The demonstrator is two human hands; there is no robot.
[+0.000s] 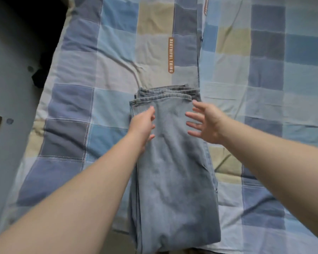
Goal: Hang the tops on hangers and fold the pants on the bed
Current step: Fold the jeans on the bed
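Jeans [173, 171]: pale blue denim, folded into a long narrow strip, lying flat on the bed [72, 107], about mid-width and towards the near edge.
Long axis: runs straight away from the person, from the near edge of the bed towards its middle; the near end hangs slightly past the cover's edge.
Far end: several stitched edges stacked in steps, each layer set a little behind the one above; whether these are hems or waistband I cannot tell.
Left hand [143, 123]: lies on the strip's left edge near the far end, fingers loose and pointing inward, gripping nothing.
Right hand [206, 123]: over the right edge, level with the left, fingers spread and straight, holding nothing; whether it touches the denim I cannot tell.
Bed cover: checks of blue, grey, beige and white, creased beyond the jeans, with an orange label [171, 55] lying along the same axis.
Left side: grey floor [7, 88] and a dark thing [39, 77] by the bed.
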